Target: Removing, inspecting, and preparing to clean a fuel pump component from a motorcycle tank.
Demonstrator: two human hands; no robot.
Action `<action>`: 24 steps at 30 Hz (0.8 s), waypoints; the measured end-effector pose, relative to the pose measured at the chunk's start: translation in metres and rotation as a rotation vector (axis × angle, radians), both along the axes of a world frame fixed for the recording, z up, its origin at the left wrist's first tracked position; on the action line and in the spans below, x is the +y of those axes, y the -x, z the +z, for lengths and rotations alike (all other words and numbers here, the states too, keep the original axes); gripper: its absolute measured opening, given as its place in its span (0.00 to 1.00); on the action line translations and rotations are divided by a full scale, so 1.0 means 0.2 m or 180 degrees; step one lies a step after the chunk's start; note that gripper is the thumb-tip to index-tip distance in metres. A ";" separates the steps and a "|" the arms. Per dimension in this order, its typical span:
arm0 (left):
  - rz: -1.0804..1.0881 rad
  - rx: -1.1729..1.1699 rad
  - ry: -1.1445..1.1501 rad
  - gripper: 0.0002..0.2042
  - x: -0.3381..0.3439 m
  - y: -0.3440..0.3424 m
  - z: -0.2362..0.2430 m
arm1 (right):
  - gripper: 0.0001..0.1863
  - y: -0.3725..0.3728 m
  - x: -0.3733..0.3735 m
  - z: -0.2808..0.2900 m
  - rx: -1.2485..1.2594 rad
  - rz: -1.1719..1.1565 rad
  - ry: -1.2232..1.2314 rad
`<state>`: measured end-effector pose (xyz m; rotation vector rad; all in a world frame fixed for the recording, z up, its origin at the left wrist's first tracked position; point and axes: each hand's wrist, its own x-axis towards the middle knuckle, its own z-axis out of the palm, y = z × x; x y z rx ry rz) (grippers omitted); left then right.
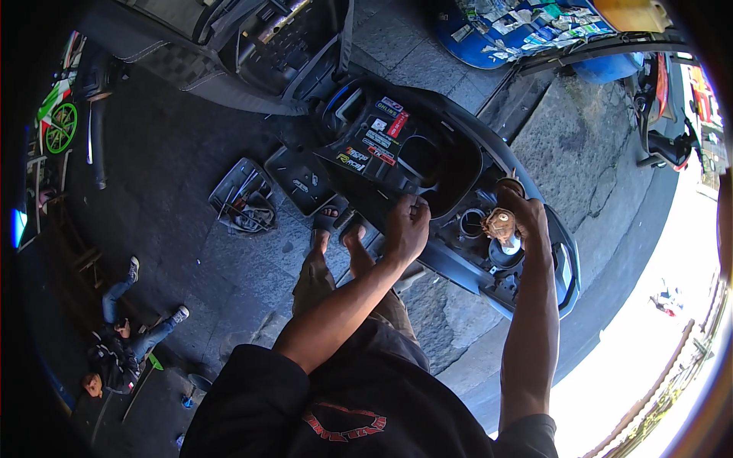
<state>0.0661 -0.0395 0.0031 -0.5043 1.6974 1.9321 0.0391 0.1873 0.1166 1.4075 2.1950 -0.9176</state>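
Observation:
A scooter's under-seat storage box [458,149] lies open before me, with stickers on its black inner wall. My left hand [408,227] is closed, fingers curled, at the near rim of the box; whatever its fingers may hold is hidden. My right hand [525,214] is wrapped round a rusty brown part [500,224] with a rounded, uneven body, which looks like a fuel pump. It is held above the scooter's tail, beside a dark round opening [472,222]. A pale, shiny round piece [510,244] shows just below the brown part.
The raised seat [183,69] stands at the far left of the box. On the floor are a tool bin [244,200] and a shallow black tray [294,179] with small parts. A seated person [122,351] is at lower left. A blue drum [519,38] stands at the back.

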 end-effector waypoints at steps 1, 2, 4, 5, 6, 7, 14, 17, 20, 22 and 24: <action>0.0056 0.0075 -0.0018 0.09 -0.02 0.00 0.00 | 0.29 0.00 0.00 -0.01 -0.0028 -0.0013 0.0045; 0.0015 0.0102 0.0039 0.09 -0.03 -0.01 -0.01 | 0.30 0.01 0.00 -0.02 -0.0005 0.0121 0.0043; -0.0046 0.0125 0.0069 0.09 -0.05 -0.02 -0.01 | 0.31 0.02 -0.01 -0.04 -0.0073 0.0347 -0.0030; -0.0159 0.0059 0.0120 0.09 -0.05 -0.02 -0.02 | 0.32 0.04 -0.02 -0.07 -0.0279 0.0608 -0.0338; -0.0287 -0.0019 0.0190 0.09 -0.05 -0.03 -0.02 | 0.32 0.08 -0.03 -0.07 -0.0279 0.0607 -0.0346; -0.0261 -0.0004 0.0178 0.09 -0.05 -0.03 -0.03 | 0.32 0.11 -0.04 -0.08 -0.0590 0.0883 -0.0444; -0.0360 0.0179 0.0115 0.10 -0.02 -0.03 -0.09 | 0.33 0.26 -0.07 -0.10 -0.1470 0.1616 -0.0687; -0.0282 0.0240 -0.0010 0.08 -0.03 -0.03 -0.09 | 0.33 0.21 -0.07 -0.11 -0.1074 0.1721 -0.0484; -0.0313 0.0331 -0.0066 0.07 -0.05 -0.02 -0.05 | 0.32 0.05 -0.07 -0.06 -0.0810 0.1236 -0.0487; -0.0408 0.0346 0.0005 0.07 -0.05 -0.02 0.01 | 0.27 -0.03 -0.07 -0.04 -0.0195 0.0006 -0.0105; -0.0959 0.0782 0.0118 0.11 0.00 -0.03 0.10 | 0.23 -0.05 -0.04 0.00 0.0258 -0.0269 0.0316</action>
